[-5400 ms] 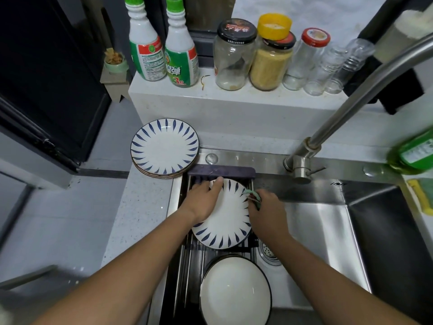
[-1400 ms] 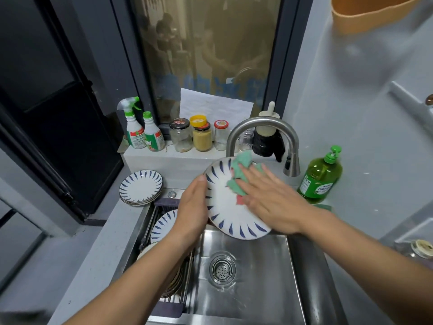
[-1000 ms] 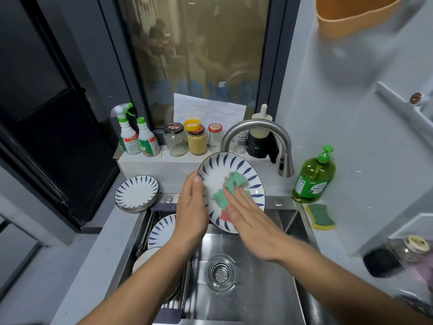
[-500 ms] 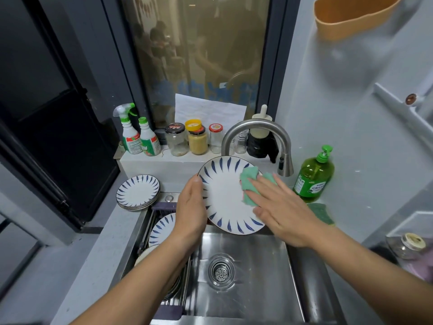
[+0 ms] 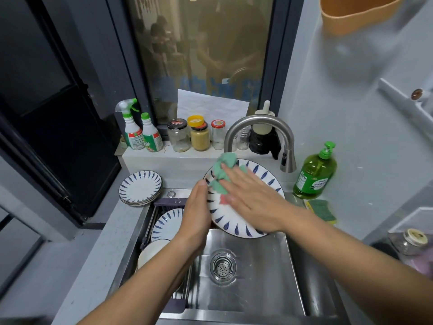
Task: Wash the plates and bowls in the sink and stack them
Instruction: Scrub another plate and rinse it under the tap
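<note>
Over the sink (image 5: pixel 269 289), left hand (image 5: pixel 195 214) grips the tilted plate (image 5: pixel 236 221) rim; right hand (image 5: pixel 253 198) presses a cloth (image 5: pixel 221 172) flat.

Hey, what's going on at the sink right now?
A person is washing dishes. The left hand holds a blue-patterned plate tilted up over the sink, while the right hand presses a green cloth flat against its face. More dishes wait on the rack at the sink's left side, and a stack of plates sits on the counter. No water is visibly running from the faucet.
</note>
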Demonstrator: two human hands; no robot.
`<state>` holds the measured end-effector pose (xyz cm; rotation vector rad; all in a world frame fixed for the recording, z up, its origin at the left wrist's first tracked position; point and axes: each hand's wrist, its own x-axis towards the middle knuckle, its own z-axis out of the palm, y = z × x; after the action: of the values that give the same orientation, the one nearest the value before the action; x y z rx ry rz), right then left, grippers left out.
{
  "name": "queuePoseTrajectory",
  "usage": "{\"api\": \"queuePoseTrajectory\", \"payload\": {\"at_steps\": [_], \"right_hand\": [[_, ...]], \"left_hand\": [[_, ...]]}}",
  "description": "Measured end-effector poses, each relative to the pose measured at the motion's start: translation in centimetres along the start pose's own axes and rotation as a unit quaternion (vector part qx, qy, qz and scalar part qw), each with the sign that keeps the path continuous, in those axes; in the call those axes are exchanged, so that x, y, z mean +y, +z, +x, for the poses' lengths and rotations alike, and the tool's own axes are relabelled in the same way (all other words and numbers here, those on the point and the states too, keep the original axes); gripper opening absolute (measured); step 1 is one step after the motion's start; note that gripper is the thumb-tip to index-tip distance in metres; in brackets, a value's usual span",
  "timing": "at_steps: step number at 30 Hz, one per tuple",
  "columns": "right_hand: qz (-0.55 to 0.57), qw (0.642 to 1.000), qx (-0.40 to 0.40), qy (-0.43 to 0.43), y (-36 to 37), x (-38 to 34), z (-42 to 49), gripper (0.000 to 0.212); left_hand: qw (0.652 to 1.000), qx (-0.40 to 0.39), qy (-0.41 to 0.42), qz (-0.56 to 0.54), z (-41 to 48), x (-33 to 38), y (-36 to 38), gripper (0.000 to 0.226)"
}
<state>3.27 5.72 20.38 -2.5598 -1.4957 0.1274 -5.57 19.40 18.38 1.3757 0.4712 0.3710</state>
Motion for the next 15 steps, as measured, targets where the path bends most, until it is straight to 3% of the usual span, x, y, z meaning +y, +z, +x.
{"api": "queuePoseTrajectory", "payload": {"at_steps": [3, 6, 8, 12, 15], "right_hand": [[-0.057, 0.996, 0.003, 0.073, -0.2, 1.5, -1.1, 0.091], [-0.024, 0.996, 0.044, 0.079, 1.8, 0.4, -3.5, 0.1], [0.071, 0.991, 0.103, 0.055, 3.1, -0.5, -4.9, 0.087], [0.23, 0.948, 0.212, 0.053, 4.2, -1.3, -5.0, 0.044], [0.264, 0.931, 0.244, 0.058, 3.6, -1.6, -4.2, 0.025]], "left_hand": [[0.998, 0.037, 0.029, 0.031, 0.6, 0.6, -0.9, 0.036], [0.996, 0.071, 0.018, 0.041, 1.1, 1.0, -1.3, 0.035], [0.996, 0.079, -0.006, 0.028, 1.0, 1.6, -1.4, 0.032], [0.991, 0.05, -0.127, 0.003, 1.7, 1.8, -0.9, 0.032], [0.978, 0.003, -0.207, -0.017, 2.1, 2.0, -0.5, 0.035]]}}
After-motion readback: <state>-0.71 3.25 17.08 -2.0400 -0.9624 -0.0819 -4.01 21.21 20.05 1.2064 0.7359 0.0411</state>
